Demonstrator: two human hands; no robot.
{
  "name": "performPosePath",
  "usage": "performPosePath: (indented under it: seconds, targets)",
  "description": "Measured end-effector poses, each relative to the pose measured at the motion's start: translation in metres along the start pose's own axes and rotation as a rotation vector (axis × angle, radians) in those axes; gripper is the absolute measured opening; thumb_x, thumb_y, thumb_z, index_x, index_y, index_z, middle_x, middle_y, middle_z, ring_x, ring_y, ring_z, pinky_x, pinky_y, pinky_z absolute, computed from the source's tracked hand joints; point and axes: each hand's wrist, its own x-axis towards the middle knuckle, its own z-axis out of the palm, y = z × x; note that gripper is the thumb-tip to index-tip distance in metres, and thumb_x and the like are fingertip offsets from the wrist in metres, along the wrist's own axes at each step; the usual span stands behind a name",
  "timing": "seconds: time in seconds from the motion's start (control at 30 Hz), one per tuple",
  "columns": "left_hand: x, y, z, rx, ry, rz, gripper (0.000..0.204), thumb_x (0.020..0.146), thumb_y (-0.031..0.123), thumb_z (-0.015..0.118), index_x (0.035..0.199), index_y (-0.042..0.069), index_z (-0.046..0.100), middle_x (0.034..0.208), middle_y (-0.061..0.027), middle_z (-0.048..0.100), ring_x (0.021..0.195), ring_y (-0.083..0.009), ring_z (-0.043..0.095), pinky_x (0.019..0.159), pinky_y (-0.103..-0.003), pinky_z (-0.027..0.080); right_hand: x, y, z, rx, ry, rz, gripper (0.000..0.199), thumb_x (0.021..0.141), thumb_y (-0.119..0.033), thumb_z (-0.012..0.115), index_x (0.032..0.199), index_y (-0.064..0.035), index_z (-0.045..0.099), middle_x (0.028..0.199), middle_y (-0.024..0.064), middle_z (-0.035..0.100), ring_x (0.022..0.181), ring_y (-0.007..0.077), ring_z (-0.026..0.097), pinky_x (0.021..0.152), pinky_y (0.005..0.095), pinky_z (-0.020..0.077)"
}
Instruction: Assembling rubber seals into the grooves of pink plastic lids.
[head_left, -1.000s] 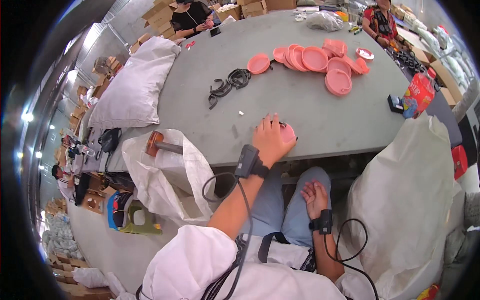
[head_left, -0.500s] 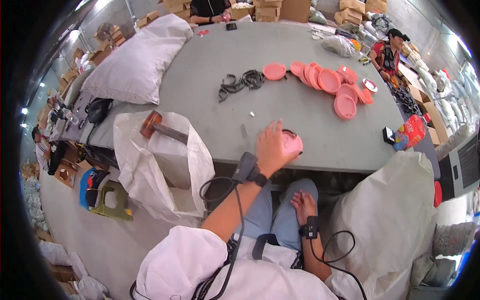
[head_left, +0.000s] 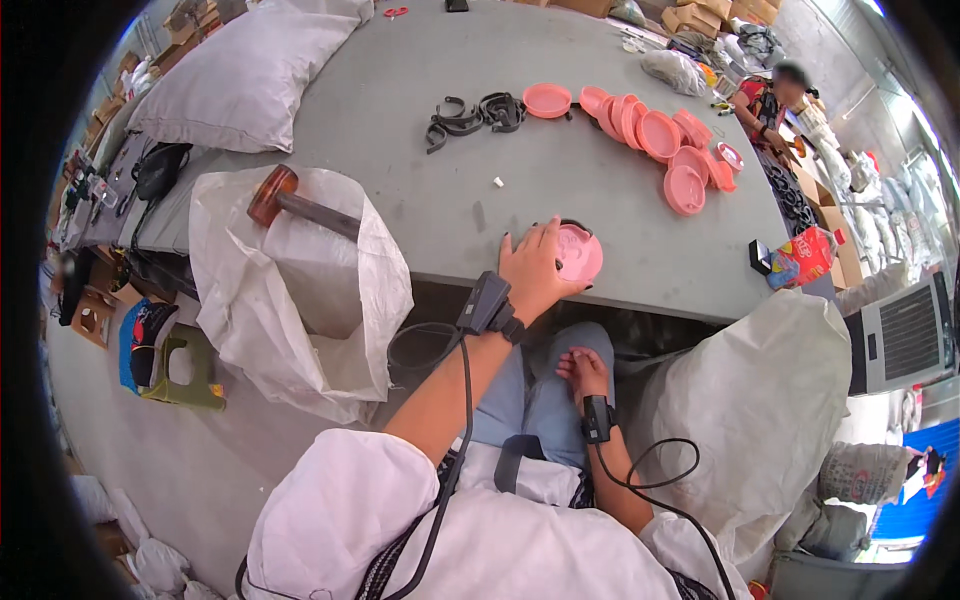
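Note:
Near the table's front edge, my left hand is closed on the left side of a pink round lid-like piece, which has a dark band along its rim. The piece rests on the grey table. My right hand lies palm up on my thigh, fingers loosely curled and apart, holding nothing. Farther back are several pink round pieces in an overlapping row. Left of them are dark curved bands, and a small white bit lies nearer me.
A mallet lies across the mouth of an open white sack at my left. A full sack stands at my right. Beyond are a stuffed white bag, a red packet and a person at the far right.
My view has shifted, with the table lying higher in it. My left hand stays at the pink piece, whose face shows more now. My right hand still rests on my thigh.

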Motion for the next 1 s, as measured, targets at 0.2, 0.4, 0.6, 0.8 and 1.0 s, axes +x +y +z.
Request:
performPosePath:
  seconds: [0.2, 0.4, 0.6, 0.8, 1.0]
  targets:
    - [0.001, -0.002, -0.010, -0.050, -0.007, -0.016, 0.104, 0.057, 0.053, 0.080, 0.134, 0.000, 0.035, 0.128, -0.0148, 0.052, 0.116, -0.0271, 0.052, 0.102, -0.050, 0.031, 0.000, -0.001, 0.012, -0.153, -0.047, -0.020, 0.020, 0.093, -0.015, 0.054, 0.104, 0.0007, 0.058, 0.089, 0.0120, 0.064, 0.076, 0.0188, 0.063, 0.067, 0.0317, 0.0552]
    - [-0.019, -0.022, -0.060, -0.376, 0.279, 0.061, 0.110, 0.053, 0.035, 0.086, 0.138, -0.002, 0.027, 0.127, -0.0211, 0.048, 0.115, -0.0360, 0.050, 0.099, -0.047, 0.036, -0.013, -0.022, 0.023, -0.318, 0.031, -0.149, 0.024, 0.094, -0.020, 0.054, 0.105, 0.0002, 0.059, 0.085, 0.0117, 0.065, 0.072, 0.0178, 0.063, 0.063, 0.0326, 0.0544]
    - [-0.085, -0.080, -0.173, -0.182, 0.485, 0.025, 0.107, 0.057, 0.026, 0.087, 0.140, -0.002, 0.027, 0.132, -0.0222, 0.040, 0.121, -0.0372, 0.042, 0.098, -0.042, 0.039, -0.022, -0.111, 0.075, -0.432, 0.192, -0.698, 0.015, 0.092, -0.011, 0.051, 0.097, 0.0000, 0.060, 0.073, 0.0048, 0.059, 0.066, 0.0110, 0.054, 0.059, 0.0251, 0.0448]
    - [-0.151, -0.192, -0.166, 0.067, 0.291, -0.442, 0.096, 0.066, 0.027, 0.080, 0.138, -0.007, 0.026, 0.129, -0.0277, 0.043, 0.120, -0.0423, 0.042, 0.101, -0.045, 0.036, 0.047, -0.186, 0.108, -0.516, 0.177, -0.955, 0.021, 0.092, -0.011, 0.050, 0.103, 0.0039, 0.060, 0.084, 0.0074, 0.061, 0.076, 0.0136, 0.058, 0.069, 0.0258, 0.0476]
    - [-0.155, -0.203, -0.163, 0.175, 0.325, -0.390, 0.069, 0.079, 0.016, 0.069, 0.135, -0.006, 0.035, 0.135, -0.0268, 0.041, 0.125, -0.0411, 0.039, 0.105, -0.043, 0.032, 0.170, -0.242, 0.077, -0.969, 0.312, -1.157, 0.041, 0.078, -0.019, 0.065, 0.116, -0.0050, 0.060, 0.113, 0.0169, 0.061, 0.110, 0.0296, 0.056, 0.096, 0.0411, 0.0409]
